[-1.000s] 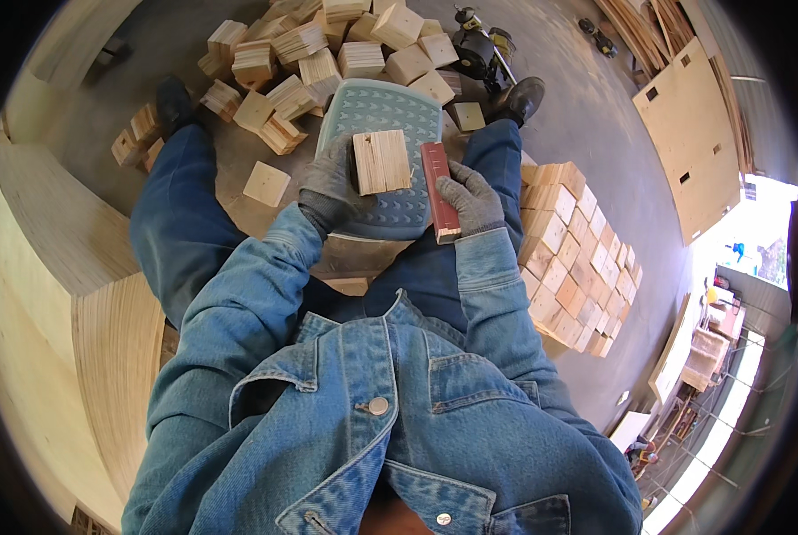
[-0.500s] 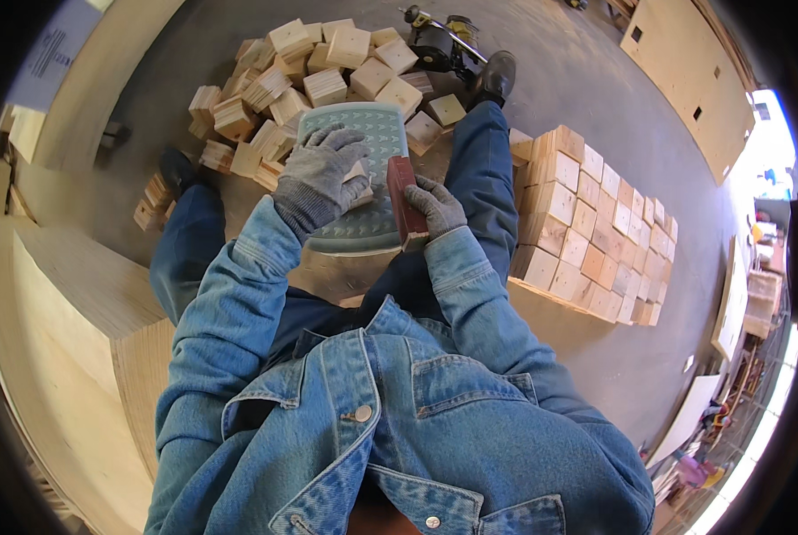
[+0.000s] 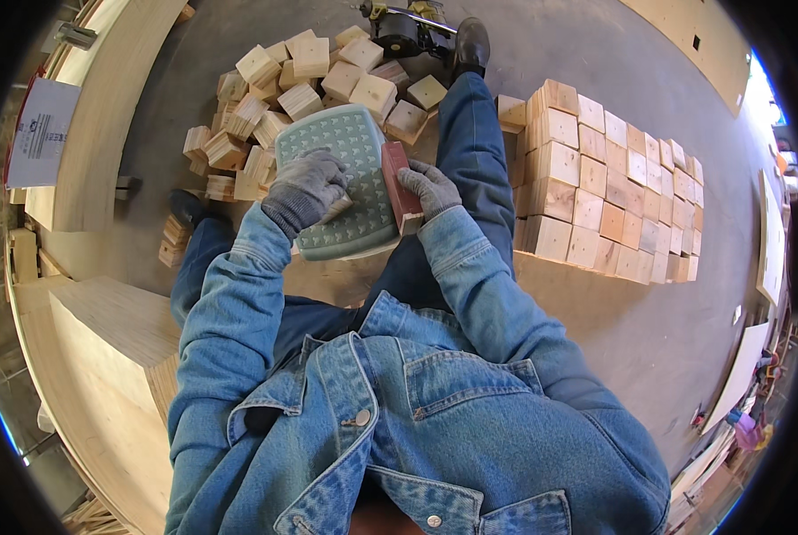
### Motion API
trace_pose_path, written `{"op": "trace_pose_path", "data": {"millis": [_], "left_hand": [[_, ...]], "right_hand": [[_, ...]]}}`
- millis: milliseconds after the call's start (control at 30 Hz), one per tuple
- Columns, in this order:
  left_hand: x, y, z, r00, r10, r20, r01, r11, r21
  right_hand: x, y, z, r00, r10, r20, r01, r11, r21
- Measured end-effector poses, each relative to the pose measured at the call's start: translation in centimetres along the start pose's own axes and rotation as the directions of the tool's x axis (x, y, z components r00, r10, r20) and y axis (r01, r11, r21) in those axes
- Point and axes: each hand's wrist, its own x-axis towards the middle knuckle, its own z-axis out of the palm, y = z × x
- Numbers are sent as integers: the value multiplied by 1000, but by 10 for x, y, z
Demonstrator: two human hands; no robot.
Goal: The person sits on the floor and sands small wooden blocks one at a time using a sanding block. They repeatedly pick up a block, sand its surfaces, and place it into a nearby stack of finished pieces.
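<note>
A pale green patterned pad (image 3: 354,178) rests on my lap. My left hand (image 3: 308,189), in a grey glove, is closed over a small wooden block that lies on the pad; only a sliver of the block shows under the fingers. My right hand (image 3: 427,187), also in a grey glove, grips a reddish sanding block (image 3: 401,187) that stands on edge at the pad's right side. Both sleeves are blue denim.
A loose heap of wooden blocks (image 3: 301,80) lies on the grey floor ahead of my knees. Neat rows of stacked blocks (image 3: 604,187) stand to the right. A power tool (image 3: 408,31) sits by my right shoe. Plywood panels (image 3: 104,357) stand on the left.
The wooden block lay in plain sight on the pad a second ago; my left hand has since closed over it. The view has tilted, and the right hand keeps hold of the sanding block.
</note>
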Motion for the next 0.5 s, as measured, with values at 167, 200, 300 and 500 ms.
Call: {"op": "trace_pose_path", "data": {"millis": [167, 200, 300, 500], "left_hand": [[-4, -13, 10, 998, 26, -64, -29, 999, -44], [-4, -14, 10, 997, 34, -75, -38, 998, -46], [-6, -15, 13, 992, 60, -113, -59, 998, 13], [-6, -17, 13, 985, 50, -162, -54, 998, -15]], "right_hand": [[0, -3, -1, 1000, 14, 3, -14, 1000, 23], [0, -4, 0, 1000, 14, -2, -14, 1000, 13], [0, -4, 0, 1000, 14, -4, -15, 1000, -15], [2, -4, 2, 999, 41, -11, -41, 999, 5]]}}
